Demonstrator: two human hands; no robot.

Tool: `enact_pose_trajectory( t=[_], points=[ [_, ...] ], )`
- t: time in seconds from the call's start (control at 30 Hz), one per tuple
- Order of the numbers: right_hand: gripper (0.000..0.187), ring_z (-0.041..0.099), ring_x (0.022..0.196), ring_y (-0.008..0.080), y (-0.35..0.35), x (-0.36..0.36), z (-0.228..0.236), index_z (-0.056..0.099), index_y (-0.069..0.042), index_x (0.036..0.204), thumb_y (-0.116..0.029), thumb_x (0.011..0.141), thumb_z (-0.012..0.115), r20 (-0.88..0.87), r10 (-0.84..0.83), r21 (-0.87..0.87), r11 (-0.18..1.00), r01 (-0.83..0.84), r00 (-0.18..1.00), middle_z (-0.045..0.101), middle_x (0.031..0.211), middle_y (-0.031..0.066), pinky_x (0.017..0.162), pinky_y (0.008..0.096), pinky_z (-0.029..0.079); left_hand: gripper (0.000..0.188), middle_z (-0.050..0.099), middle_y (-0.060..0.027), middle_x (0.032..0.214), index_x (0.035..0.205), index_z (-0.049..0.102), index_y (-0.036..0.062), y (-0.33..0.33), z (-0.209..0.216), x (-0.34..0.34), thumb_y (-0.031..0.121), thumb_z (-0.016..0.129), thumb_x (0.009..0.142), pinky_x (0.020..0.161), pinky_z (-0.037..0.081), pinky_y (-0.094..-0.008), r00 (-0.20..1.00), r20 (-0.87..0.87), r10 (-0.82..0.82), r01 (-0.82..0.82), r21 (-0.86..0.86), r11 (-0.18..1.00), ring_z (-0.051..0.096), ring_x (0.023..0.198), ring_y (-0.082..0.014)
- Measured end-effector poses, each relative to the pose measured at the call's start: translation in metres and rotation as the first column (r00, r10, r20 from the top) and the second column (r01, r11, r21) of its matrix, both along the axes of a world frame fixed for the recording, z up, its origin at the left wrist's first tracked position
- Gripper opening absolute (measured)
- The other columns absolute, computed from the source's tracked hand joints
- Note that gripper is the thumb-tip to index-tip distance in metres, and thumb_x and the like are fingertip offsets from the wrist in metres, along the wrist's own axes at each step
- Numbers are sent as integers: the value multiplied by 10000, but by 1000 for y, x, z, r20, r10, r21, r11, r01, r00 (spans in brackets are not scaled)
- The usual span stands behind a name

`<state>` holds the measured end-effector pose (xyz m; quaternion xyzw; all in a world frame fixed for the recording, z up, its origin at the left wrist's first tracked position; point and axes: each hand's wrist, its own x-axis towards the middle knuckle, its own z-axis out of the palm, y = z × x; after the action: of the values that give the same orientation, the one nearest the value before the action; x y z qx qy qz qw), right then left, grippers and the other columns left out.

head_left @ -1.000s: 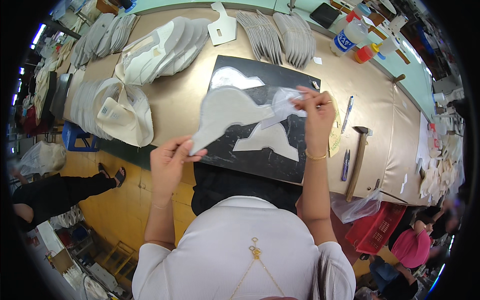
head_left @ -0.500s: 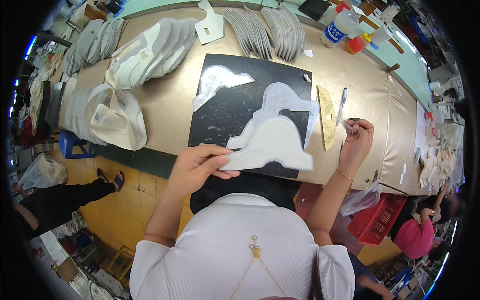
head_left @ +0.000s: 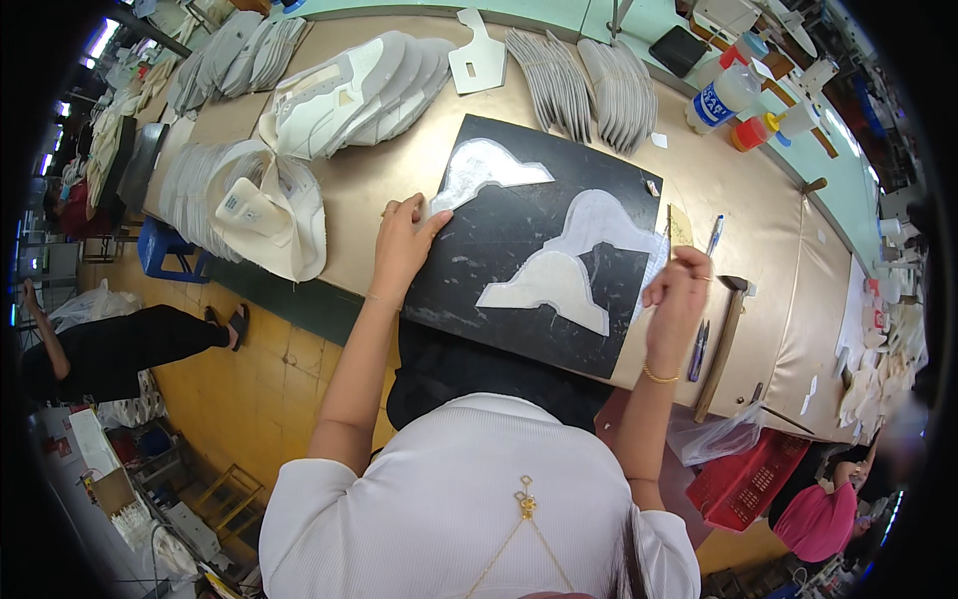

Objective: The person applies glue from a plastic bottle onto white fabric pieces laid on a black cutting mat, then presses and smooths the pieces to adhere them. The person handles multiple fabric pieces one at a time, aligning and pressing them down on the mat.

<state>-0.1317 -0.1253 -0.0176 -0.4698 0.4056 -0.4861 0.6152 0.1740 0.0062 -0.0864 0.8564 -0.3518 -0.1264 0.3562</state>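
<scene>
A thin white curved piece (head_left: 491, 166) with grey edges lies at the far left of a black board (head_left: 469, 275). My left hand (head_left: 401, 240) is at its narrow lower end, thumb and fingers closed around the tip. Nearer me on the board, a second white curved piece (head_left: 552, 283) partly overlaps a greyish one (head_left: 602, 222). My right hand (head_left: 679, 290) is over the board's right edge with fingers curled together. It partly covers a yellow card (head_left: 681, 225); what its fingertips hold, if anything, I cannot make out.
Right of my right hand lie a blue pen (head_left: 716, 235), a dark purple pen (head_left: 698, 351) and a hammer (head_left: 720, 344). Stacked pale shoe parts (head_left: 364, 95) and grey pieces (head_left: 619, 95) line the back. A bottle (head_left: 723, 100) stands back right; a red crate (head_left: 748, 484) is below the table.
My left hand has let go of the white curved piece, now on the board, and moved up to the far-left piece. My right hand has come nearer the board. The view has shifted.
</scene>
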Motion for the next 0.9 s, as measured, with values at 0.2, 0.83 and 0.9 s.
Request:
enact_pose_trajectory(
  t=[0.2,0.83,0.9],
  points=[
    [99,459,588,75,29,57,-2,663,-23,960,-71,874,677,-428,195,-210,928,-307,882,560,781,5,551,221,388,341,643,-77,891,1144,653,-40,-6,20,-7,161,722,878,631,467,-254,952,-302,-45,-10,-176,984,575,692,-118],
    [135,610,607,234,49,111,16,728,-16,894,-141,852,699,-600,269,-251,831,-497,753,642,795,97,571,317,470,311,667,-147,1002,1176,664,7,14,69,-83,-24,651,868,707,543,-332,939,172,-297,337,-304,891,669,824,-275],
    [122,603,594,236,50,111,19,720,-18,874,-134,847,698,-623,255,-267,819,-507,740,636,783,94,567,323,469,332,674,-150,991,1183,663,3,14,69,-84,-47,652,855,711,539,-327,939,180,-293,337,-310,889,668,830,-271]
  ],
)
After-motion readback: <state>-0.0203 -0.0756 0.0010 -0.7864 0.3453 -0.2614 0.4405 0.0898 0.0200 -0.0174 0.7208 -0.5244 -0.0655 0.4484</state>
